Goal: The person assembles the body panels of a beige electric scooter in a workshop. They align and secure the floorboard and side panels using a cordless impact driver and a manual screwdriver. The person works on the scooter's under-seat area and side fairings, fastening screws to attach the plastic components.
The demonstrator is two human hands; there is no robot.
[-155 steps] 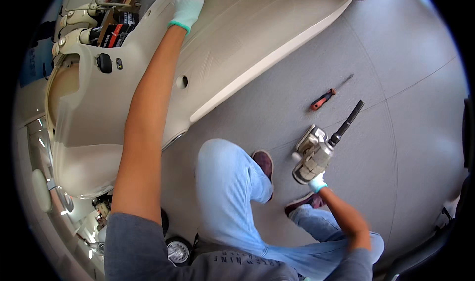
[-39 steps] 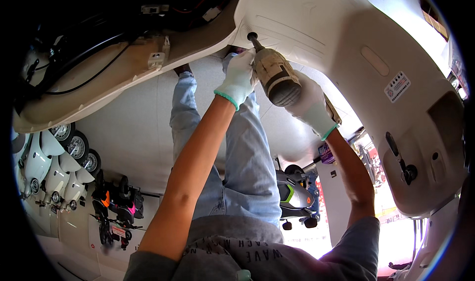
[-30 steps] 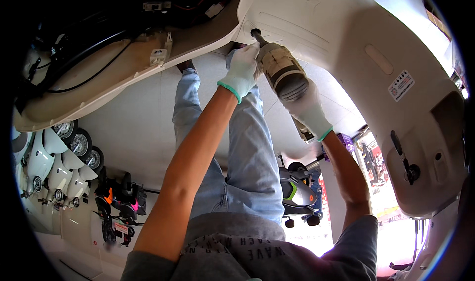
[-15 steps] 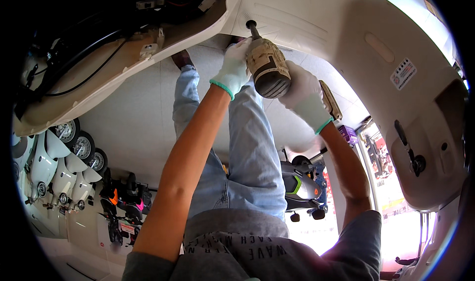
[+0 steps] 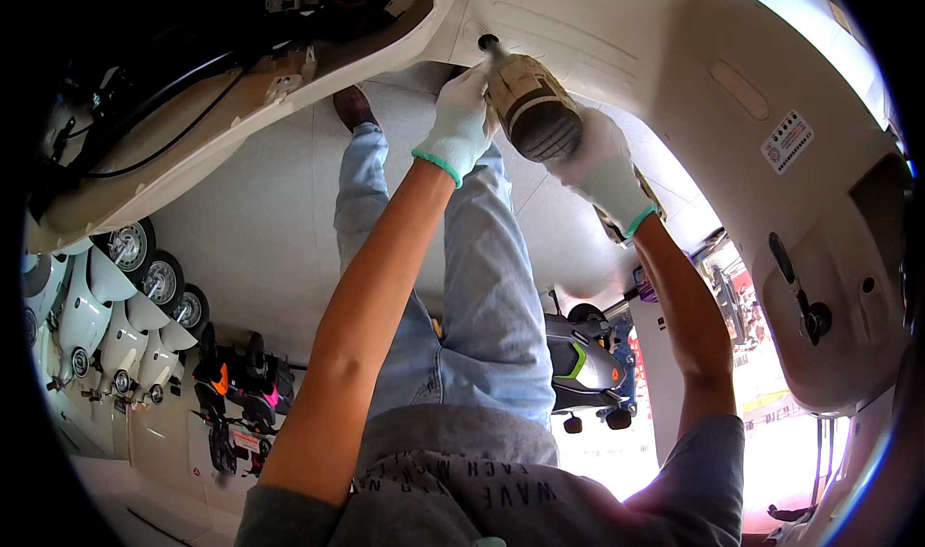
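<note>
A worn cream-and-black power drill (image 5: pixel 532 104) is held up in front of me. Its shaft, blurred now, meets a black round fitting (image 5: pixel 488 42) on the cream vehicle panel (image 5: pixel 568 26). My right hand (image 5: pixel 599 157), in a white glove with a green cuff, wraps the drill's handle behind the body; the handle and trigger are hidden. Below that hand part of the battery base shows. My left hand (image 5: pixel 461 113), gloved the same way, is closed at the front of the drill, beside the nose and shaft. Its fingertips are partly hidden behind the housing.
The panel curves down on my right, with a label (image 5: pixel 787 142) and a black lever (image 5: pixel 785 263). Dark wiring and a cable (image 5: pixel 178 149) hang at upper left. Pale scooters (image 5: pixel 87 306) with wheels stand left. A dark scooter (image 5: pixel 590 359) is on the right.
The drill's rear end has swung right and up, and my right hand has risen with it. My left hand stays near the nose. The shaft still meets the black fitting.
</note>
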